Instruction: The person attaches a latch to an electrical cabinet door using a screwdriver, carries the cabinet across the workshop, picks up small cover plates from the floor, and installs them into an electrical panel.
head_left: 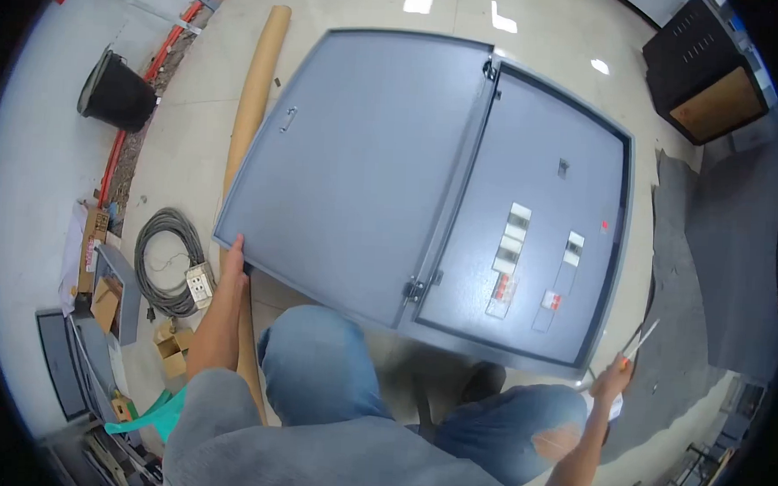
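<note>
A grey electrical cabinet [540, 154] lies in front of my knees, its door [358, 155] swung out to the left. My left hand [234, 261] is closed on the near left corner of that door. Switches and breakers [508, 248] with white and red parts show on the inner panel. At the right, my right hand [611, 379] is closed around a slim, pale, pointed tool [643, 337], just past the cabinet's near right corner. The tool's exact kind is not clear.
A long brown cardboard tube [258, 90] runs along the door's left side. Beyond it are a coiled cable [155, 298] with an outlet box [200, 282] and a black bucket [118, 92]. Dark matting [671, 342] covers the right floor, below a black box [705, 70].
</note>
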`<state>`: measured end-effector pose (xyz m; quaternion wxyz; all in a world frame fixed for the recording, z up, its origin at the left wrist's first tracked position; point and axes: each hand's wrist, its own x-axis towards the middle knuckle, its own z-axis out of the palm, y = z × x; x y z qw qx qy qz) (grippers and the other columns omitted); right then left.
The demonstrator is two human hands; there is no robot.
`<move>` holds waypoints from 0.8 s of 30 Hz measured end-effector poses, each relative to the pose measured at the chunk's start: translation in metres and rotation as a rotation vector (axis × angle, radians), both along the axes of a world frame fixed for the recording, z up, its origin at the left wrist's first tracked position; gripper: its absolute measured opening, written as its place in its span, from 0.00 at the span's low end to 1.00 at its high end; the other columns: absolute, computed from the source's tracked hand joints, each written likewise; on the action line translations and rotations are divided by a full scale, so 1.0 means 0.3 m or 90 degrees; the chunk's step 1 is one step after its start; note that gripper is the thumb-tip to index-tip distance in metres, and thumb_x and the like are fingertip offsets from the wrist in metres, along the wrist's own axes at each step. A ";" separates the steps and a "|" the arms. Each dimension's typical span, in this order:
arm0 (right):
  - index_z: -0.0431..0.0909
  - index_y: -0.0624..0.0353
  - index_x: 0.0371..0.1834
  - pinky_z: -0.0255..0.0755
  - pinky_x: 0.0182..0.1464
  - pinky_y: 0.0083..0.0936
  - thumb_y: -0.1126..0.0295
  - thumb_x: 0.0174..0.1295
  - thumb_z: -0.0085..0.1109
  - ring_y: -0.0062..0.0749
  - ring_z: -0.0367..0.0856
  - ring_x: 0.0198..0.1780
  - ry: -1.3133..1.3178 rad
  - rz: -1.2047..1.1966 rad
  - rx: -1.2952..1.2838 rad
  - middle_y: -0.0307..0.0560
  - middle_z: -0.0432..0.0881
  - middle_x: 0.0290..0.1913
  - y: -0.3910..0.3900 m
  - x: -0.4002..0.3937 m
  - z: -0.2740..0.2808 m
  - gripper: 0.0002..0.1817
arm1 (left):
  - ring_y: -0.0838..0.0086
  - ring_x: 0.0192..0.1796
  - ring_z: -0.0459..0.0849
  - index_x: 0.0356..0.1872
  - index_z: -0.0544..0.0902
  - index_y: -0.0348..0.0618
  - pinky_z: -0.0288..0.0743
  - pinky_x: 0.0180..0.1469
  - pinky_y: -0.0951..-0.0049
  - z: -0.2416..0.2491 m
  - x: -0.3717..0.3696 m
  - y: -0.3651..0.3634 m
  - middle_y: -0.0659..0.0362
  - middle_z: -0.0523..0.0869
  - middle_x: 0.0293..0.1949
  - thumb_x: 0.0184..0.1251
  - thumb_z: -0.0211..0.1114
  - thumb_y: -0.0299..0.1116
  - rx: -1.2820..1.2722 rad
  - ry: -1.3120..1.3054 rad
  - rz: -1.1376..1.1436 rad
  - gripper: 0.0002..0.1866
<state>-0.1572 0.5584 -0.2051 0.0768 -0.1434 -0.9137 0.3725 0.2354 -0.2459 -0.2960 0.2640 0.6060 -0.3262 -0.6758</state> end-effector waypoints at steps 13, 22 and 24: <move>0.83 0.60 0.41 0.63 0.21 0.15 0.60 0.64 0.62 0.13 0.70 0.21 -0.073 0.656 -0.226 0.34 0.76 0.23 -1.380 -0.337 0.805 0.14 | 0.88 0.21 0.67 0.32 0.83 0.39 0.58 0.24 0.84 1.065 -0.059 0.352 0.69 0.78 0.22 0.66 0.67 0.39 -0.484 -0.169 -0.074 0.12; 0.60 0.70 0.61 0.72 0.36 0.31 0.46 0.52 0.70 0.34 0.77 0.34 -0.101 0.822 -0.581 0.55 0.78 0.38 -2.165 0.052 1.235 0.46 | 0.83 0.30 0.77 0.34 0.84 0.33 0.70 0.33 0.79 1.382 -0.205 0.776 0.64 0.84 0.29 0.62 0.70 0.28 -0.658 -0.248 -0.164 0.07; 0.57 0.69 0.64 0.74 0.46 0.36 0.51 0.50 0.71 0.41 0.79 0.43 -0.043 0.799 -0.616 0.59 0.78 0.44 -2.208 0.068 1.243 0.47 | 0.83 0.30 0.77 0.32 0.84 0.33 0.70 0.33 0.80 1.419 -0.244 0.839 0.64 0.84 0.29 0.61 0.70 0.27 -0.625 -0.236 -0.172 0.06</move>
